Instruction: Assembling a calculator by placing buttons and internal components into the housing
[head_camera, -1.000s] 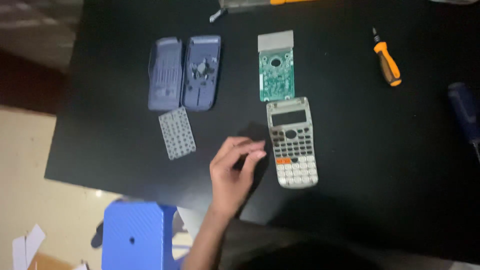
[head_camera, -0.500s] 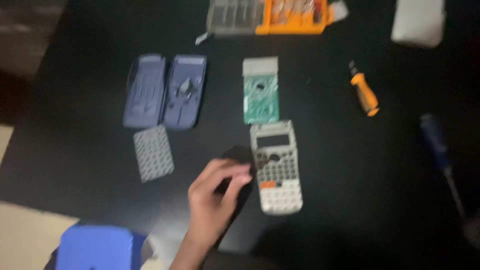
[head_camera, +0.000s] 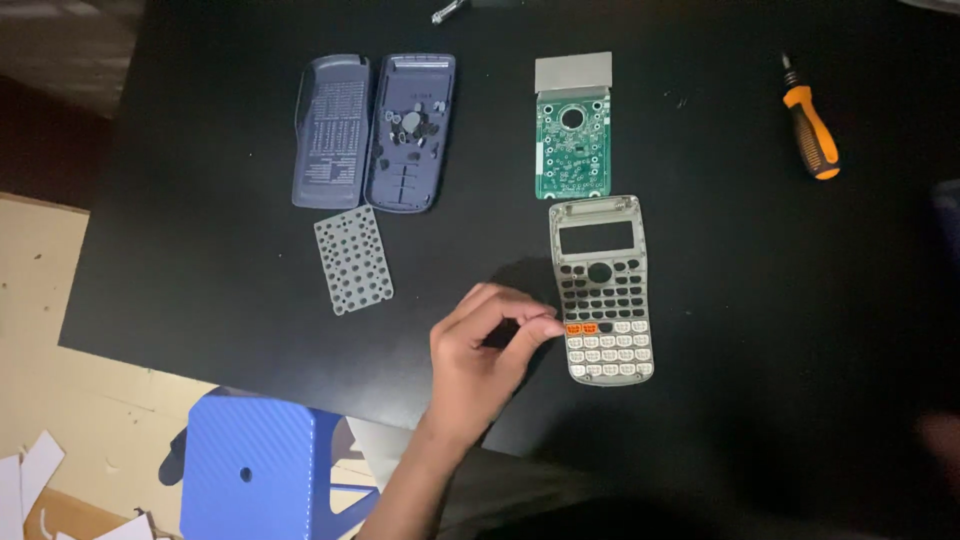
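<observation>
A grey calculator front shell (head_camera: 601, 290) lies face up on the black table (head_camera: 200, 250), with white and orange keys in its lower rows and empty holes above. My left hand (head_camera: 480, 360) reaches in from below. Its thumb and fingertips are pinched together at the shell's left edge, beside the orange keys. Whether something small sits between the fingertips is hidden. A green circuit board (head_camera: 572, 140) with a grey display panel lies just above the shell. My right hand is not visible.
Two blue-grey calculator back covers (head_camera: 375, 130) lie open at the upper left, with small loose parts in the right one. Below them is a grey rubber keypad mat (head_camera: 352, 260). An orange-handled screwdriver (head_camera: 812, 125) lies at the upper right. A blue plastic stool (head_camera: 250, 470) stands past the table's near edge.
The view has shifted and come closer. My left hand stays at the shell's left edge, now with its fingertips pinched by the orange keys.
</observation>
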